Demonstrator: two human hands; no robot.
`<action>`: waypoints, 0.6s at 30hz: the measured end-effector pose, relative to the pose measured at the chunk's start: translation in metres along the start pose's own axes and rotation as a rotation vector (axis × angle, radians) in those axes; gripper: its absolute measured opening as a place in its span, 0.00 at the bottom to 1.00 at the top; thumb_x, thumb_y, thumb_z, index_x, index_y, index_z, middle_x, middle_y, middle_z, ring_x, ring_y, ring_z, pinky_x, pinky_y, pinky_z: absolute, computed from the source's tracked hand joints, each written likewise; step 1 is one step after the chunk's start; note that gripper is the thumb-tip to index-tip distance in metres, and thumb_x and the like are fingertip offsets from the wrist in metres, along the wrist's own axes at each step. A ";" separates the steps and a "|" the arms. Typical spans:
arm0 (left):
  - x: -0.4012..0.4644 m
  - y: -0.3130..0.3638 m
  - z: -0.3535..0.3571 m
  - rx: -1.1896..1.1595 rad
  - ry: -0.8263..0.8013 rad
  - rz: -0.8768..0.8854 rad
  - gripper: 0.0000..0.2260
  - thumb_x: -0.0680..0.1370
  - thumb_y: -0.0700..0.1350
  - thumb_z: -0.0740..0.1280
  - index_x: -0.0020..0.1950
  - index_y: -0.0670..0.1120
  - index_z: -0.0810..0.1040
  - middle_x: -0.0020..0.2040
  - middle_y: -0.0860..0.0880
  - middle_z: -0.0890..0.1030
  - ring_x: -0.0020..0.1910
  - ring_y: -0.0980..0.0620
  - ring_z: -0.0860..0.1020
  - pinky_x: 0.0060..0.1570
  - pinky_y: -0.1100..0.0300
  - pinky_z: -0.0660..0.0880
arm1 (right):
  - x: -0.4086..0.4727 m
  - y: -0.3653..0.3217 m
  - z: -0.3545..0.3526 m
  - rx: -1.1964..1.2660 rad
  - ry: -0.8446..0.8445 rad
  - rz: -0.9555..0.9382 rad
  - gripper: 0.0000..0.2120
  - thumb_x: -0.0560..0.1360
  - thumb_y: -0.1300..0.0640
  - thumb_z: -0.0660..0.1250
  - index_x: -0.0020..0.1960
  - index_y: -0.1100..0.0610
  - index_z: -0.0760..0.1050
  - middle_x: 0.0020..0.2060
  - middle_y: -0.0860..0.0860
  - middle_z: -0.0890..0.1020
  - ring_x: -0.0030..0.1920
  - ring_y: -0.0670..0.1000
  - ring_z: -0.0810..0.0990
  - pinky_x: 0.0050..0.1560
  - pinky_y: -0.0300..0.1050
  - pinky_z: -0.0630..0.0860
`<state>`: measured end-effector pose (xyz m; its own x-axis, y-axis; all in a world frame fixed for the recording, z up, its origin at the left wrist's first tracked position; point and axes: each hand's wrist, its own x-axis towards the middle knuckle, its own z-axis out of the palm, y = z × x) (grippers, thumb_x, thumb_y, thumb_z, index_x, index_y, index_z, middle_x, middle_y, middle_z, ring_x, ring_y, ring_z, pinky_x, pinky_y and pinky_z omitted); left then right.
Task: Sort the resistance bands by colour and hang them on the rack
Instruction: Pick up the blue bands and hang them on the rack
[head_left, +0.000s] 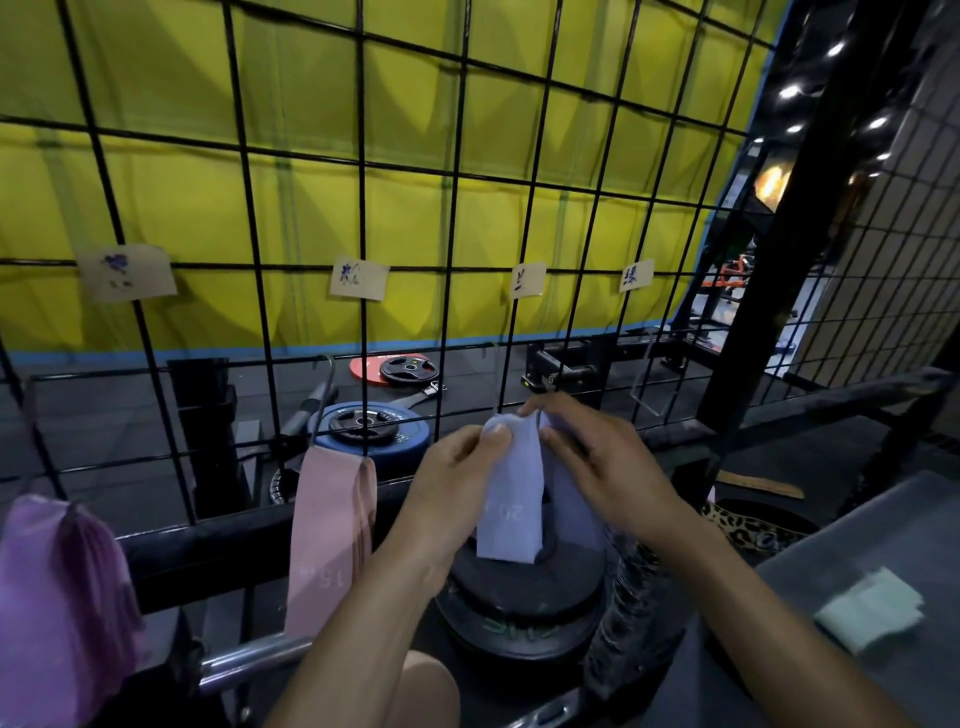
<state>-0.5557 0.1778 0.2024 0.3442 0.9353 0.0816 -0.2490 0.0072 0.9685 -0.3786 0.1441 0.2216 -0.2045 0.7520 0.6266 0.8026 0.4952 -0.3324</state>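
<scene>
Both hands meet in front of the black wire grid rack (457, 218), holding up a pale blue resistance band (511, 499). The left hand (457, 488) pinches the band's upper left edge, thumb pressed flat on the fabric near the top. The right hand (597, 462) grips the upper right part, fingers curled round it, with the fingertips up against a grid wire. The band hangs with its long axis close to vertical, top end at the grid, lower end pointing down toward a stack of black weight plates (519, 592) below it; faint printed numerals show on its face (they look upside down, so I cannot read them surely).

To the left a pink band (327, 540) hangs from a hook on the grid, long axis vertical, leaning slightly, with more pink layers bunched behind its right edge. Further left, at the picture's edge, a bunch of purple bands (57, 608) hangs the same way.

Four paper labels are clipped along one grid wire: one above the purple bunch (124, 273), one above the pink band (358, 278), and two more (527, 280) (636, 275) to the right.

At lower right a folded pale green band (870, 613) lies flat on a grey surface (857, 530), well apart from the hands. A leopard-print strap (743, 525) lies between that surface and the right forearm.
</scene>
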 end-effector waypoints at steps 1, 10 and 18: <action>-0.001 -0.003 -0.001 -0.029 -0.026 0.018 0.10 0.80 0.50 0.69 0.50 0.44 0.84 0.50 0.43 0.85 0.50 0.47 0.80 0.54 0.48 0.75 | 0.000 0.001 0.000 0.040 0.016 0.019 0.10 0.84 0.60 0.61 0.63 0.54 0.75 0.41 0.29 0.77 0.40 0.33 0.76 0.39 0.27 0.65; -0.009 -0.021 0.004 -0.245 -0.082 0.034 0.13 0.82 0.47 0.65 0.63 0.44 0.81 0.59 0.41 0.84 0.56 0.41 0.83 0.57 0.43 0.80 | -0.002 -0.004 0.011 0.507 -0.012 0.265 0.11 0.84 0.59 0.60 0.64 0.52 0.76 0.56 0.47 0.83 0.54 0.50 0.84 0.52 0.48 0.80; -0.019 -0.039 -0.007 -0.078 -0.034 0.144 0.12 0.81 0.52 0.63 0.56 0.50 0.84 0.53 0.43 0.85 0.55 0.41 0.83 0.59 0.41 0.78 | -0.009 -0.013 0.023 0.679 0.012 0.484 0.08 0.83 0.53 0.63 0.58 0.55 0.78 0.51 0.54 0.85 0.52 0.56 0.85 0.57 0.61 0.80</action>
<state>-0.5591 0.1625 0.1616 0.3299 0.9162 0.2272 -0.3673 -0.0972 0.9250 -0.3995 0.1407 0.2041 0.0856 0.9462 0.3119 0.2874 0.2763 -0.9171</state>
